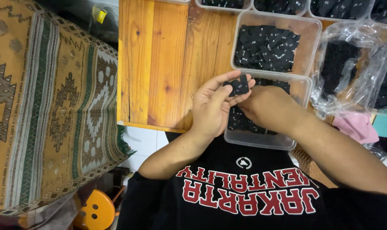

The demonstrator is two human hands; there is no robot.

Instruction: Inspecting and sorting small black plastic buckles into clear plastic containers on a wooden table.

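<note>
Small black labels sorted by hand over clear tubs on a wooden table.
Left hand (pixel 213 107) pinches a few black labels (pixel 239 87) over the near tub (pixel 261 138); right hand (pixel 266 107), grip hidden, beside it. At one o'clock, a fuller tub (pixel 308 32). Next likely needs a clean single-label separation.

Bare wooden table (pixel 159 64) lies open leftward; clear plastic tubs (pixel 306 32) crowd the right.

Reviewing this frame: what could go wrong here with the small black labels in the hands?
The left hand pinches only a few black labels at its fingertips; one could slip out unnoticed. The near clear tub overhangs the wooden table edge, so the right hand might tip it.
</note>
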